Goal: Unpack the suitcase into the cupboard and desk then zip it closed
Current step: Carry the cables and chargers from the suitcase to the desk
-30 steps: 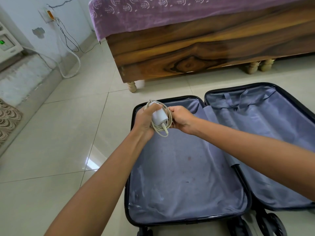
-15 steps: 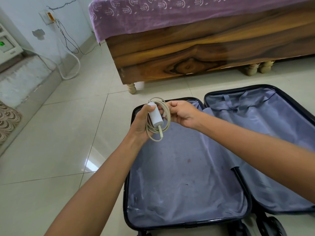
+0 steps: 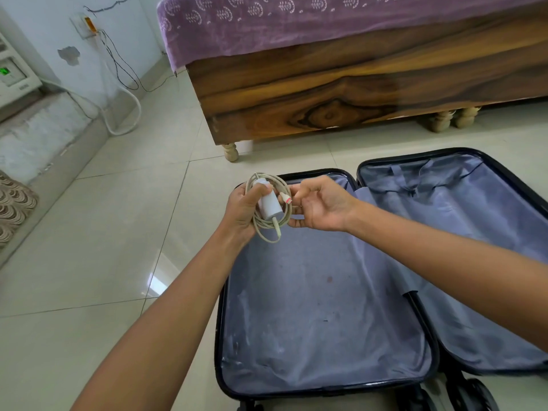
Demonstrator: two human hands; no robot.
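The left hand [image 3: 241, 210] clasps the coiled charger [image 3: 269, 206]; the right hand [image 3: 321, 204] fingers pinch its cable's plug end. Better tuck that end under the left thumb before carrying.

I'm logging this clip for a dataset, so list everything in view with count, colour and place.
Charger with coiled cable: 1, white, held above the suitcase's far left corner.
Suitcase: 1, black shell, grey-blue lining, open flat on the floor, no items seen inside.
Bed: 1, brown wood, purple cover, behind the suitcase.
Wall socket: 1, white, top left, wires hanging.
Mat: 1, brown patterned, left edge.
Left hand: grips the charger.
Right hand: pinches the cable end.
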